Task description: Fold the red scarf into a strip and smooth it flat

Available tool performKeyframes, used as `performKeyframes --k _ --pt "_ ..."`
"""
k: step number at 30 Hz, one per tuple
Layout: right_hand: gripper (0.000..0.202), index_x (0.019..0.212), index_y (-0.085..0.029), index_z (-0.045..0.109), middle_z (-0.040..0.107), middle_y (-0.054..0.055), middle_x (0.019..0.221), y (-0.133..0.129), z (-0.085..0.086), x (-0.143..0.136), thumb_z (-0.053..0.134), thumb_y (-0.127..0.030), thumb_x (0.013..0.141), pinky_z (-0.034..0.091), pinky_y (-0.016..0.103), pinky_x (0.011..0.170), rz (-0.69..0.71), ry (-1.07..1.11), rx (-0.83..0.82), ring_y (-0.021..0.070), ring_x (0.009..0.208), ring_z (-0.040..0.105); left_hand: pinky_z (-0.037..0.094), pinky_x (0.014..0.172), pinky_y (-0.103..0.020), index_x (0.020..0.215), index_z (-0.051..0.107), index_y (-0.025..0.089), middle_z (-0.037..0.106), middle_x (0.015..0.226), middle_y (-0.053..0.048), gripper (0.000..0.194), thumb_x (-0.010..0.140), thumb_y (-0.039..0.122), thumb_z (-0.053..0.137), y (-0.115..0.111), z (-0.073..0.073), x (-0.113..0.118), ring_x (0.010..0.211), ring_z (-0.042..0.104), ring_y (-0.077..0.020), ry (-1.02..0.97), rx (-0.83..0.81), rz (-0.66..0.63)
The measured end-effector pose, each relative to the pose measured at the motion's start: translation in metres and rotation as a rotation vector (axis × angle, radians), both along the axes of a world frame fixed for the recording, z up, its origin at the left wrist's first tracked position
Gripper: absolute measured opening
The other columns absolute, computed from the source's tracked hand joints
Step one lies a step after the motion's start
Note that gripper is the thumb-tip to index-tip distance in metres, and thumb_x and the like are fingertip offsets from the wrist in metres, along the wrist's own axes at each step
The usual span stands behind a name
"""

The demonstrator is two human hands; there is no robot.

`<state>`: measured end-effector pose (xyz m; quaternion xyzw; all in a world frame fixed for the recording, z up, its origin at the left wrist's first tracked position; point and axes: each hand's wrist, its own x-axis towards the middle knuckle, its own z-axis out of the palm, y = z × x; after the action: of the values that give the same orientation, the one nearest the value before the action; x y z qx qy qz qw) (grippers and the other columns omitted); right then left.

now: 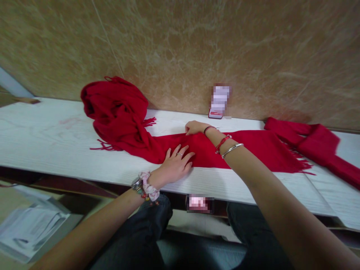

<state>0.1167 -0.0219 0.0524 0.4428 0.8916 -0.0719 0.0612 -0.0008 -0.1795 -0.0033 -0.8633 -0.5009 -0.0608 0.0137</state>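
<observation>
A red fringed scarf (253,146) lies flat across the white table, its fringe at the right end. My left hand (177,163) rests on the scarf's near edge with its fingers spread. Near the far edge, my right hand (194,128) has its fingers curled in at the cloth; whether it pinches any of it is hidden. To the left, more red cloth (112,108) is heaped up, with fringes sticking out.
Folded red cloth (320,142) lies at the right. A blurred phone-like object (221,99) leans on the marbled wall (168,48). Another blurred item (199,203) is at the front edge of the white table (70,157). A box of papers (33,228) sits lower left.
</observation>
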Motion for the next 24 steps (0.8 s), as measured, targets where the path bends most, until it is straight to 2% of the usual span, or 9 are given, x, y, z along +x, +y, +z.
performKeyframes --k 4,12,16,19,22,24 --pt "0.022 0.097 -0.011 0.068 0.069 0.009 0.098 0.005 -0.004 0.0 0.056 -0.017 0.08 0.045 0.022 0.074 -0.035 0.034 0.046 0.0191 0.091 0.062 0.026 0.099 -0.06 0.13 0.042 0.024 0.033 0.142 -0.011 0.042 0.091 0.034 0.031 0.0 -0.001 0.0 0.131 0.025 -0.034 -0.002 -0.001 0.008" --pt "0.027 0.11 -0.011 0.057 0.063 0.012 0.109 -0.002 -0.032 0.012 0.045 -0.02 0.089 0.041 0.027 0.085 -0.02 0.178 0.16 0.0184 0.1 0.057 0.027 0.1 -0.057 0.132 0.039 0.023 0.031 0.143 -0.012 0.043 0.092 0.036 0.032 -0.005 0.001 0.0 0.131 0.027 -0.0326 0.016 -0.033 0.036" --pt "0.032 0.117 -0.008 0.052 0.058 0.015 0.115 -0.008 -0.031 0.039 0.045 -0.015 0.087 0.04 0.03 0.09 -0.036 0.296 0.266 0.0205 0.107 0.052 0.026 0.101 -0.055 0.132 0.039 0.019 0.03 0.143 -0.015 0.046 0.091 0.039 0.034 0.003 0.011 0.0 0.131 0.027 -0.0322 0.0 0.09 0.069" --pt "0.03 0.111 -0.008 0.058 0.059 0.016 0.111 -0.014 -0.026 0.067 0.046 -0.009 0.084 0.041 0.033 0.091 -0.044 0.332 0.315 0.0216 0.106 0.053 0.023 0.105 -0.051 0.13 0.042 0.014 0.03 0.143 -0.016 0.046 0.091 0.038 0.033 0.021 0.016 0.008 0.133 0.023 -0.0308 0.003 0.155 0.048" --pt "0.029 0.106 -0.01 0.062 0.062 0.015 0.108 -0.027 -0.028 0.09 0.042 -0.009 0.086 0.041 0.033 0.093 -0.007 0.251 0.264 0.0207 0.103 0.056 0.025 0.106 -0.046 0.131 0.04 0.01 0.029 0.144 -0.016 0.049 0.092 0.039 0.03 0.036 0.014 0.02 0.134 0.022 -0.0285 0.0 0.117 0.019" --pt "0.032 0.113 -0.009 0.058 0.058 0.016 0.118 -0.038 -0.035 0.099 0.04 -0.014 0.088 0.039 0.034 0.097 0.04 0.183 0.209 0.0209 0.11 0.053 0.026 0.104 -0.047 0.133 0.037 0.012 0.028 0.144 -0.015 0.052 0.092 0.043 0.028 0.041 0.008 0.026 0.133 0.023 -0.0295 0.005 0.062 0.035"
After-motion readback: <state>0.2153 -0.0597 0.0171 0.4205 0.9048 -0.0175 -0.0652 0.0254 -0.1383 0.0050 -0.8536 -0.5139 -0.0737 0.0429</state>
